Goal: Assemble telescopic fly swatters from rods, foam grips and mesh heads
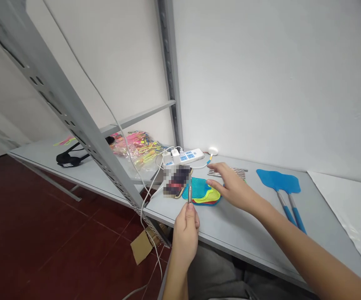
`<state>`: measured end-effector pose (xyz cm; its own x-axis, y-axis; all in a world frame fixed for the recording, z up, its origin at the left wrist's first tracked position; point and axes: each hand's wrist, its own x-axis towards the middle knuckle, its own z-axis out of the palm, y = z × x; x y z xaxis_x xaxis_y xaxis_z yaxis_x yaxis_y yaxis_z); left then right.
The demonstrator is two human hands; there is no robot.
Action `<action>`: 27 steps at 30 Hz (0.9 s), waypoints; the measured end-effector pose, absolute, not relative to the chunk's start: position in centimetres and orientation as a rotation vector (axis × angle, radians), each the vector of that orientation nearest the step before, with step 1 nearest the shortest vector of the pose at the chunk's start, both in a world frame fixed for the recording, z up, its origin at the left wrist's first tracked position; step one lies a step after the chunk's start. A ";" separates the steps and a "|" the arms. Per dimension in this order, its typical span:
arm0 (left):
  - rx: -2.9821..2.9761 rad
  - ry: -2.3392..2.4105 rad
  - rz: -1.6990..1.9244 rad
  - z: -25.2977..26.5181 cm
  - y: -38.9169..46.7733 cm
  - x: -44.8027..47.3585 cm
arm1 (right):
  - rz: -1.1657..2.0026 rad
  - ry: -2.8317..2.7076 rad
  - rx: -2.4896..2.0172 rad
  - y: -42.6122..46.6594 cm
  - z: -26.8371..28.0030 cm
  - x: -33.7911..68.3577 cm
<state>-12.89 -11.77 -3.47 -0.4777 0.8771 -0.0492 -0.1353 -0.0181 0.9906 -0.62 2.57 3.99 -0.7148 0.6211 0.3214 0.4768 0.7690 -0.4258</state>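
Note:
My left hand (185, 231) is wrapped round the lower end of a shiny metal rod (190, 194) that points up and away from me. Just behind the rod lies a pile of mesh fly swatter heads (199, 188), turquoise, yellow and red. Over the right side of that pile hovers my right hand (232, 186), thumb and fingers apart, with nothing seen between them. Several thin metal rods (242, 171) lie beyond it, partly covered by the hand. Two blue fly swatters (278, 181) with metal shafts and blue grips lie to the right.
A phone (178, 182) with a blurred screen lies left of the pile. Behind it are a power strip (192, 156) and white cables. A grey metal shelf post (105, 160) stands at left. Beyond it are bagged colourful items (143, 150) and cardboard (141, 247) on the floor.

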 end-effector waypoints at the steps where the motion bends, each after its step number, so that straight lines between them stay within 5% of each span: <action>1: 0.758 1.447 1.641 -3.8 -11.5 -12.9 | 0.372 -2.635 -0.896 3.4 3.0 -1.9; 11: 0.322 1.211 1.950 -5.2 -9.9 -13.9 | 0.424 -2.930 -0.833 6.1 -1.6 -8.3; 27: 0.391 1.143 1.864 -6.1 -9.5 -14.3 | 0.410 -2.960 -0.829 5.3 -2.1 -6.9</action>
<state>-14.35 -9.49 -6.14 -0.5559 0.8131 -0.1725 -0.5227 -0.1805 0.8332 -6.94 5.31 -2.08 -0.8564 0.5153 -0.0317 0.5045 0.8223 -0.2634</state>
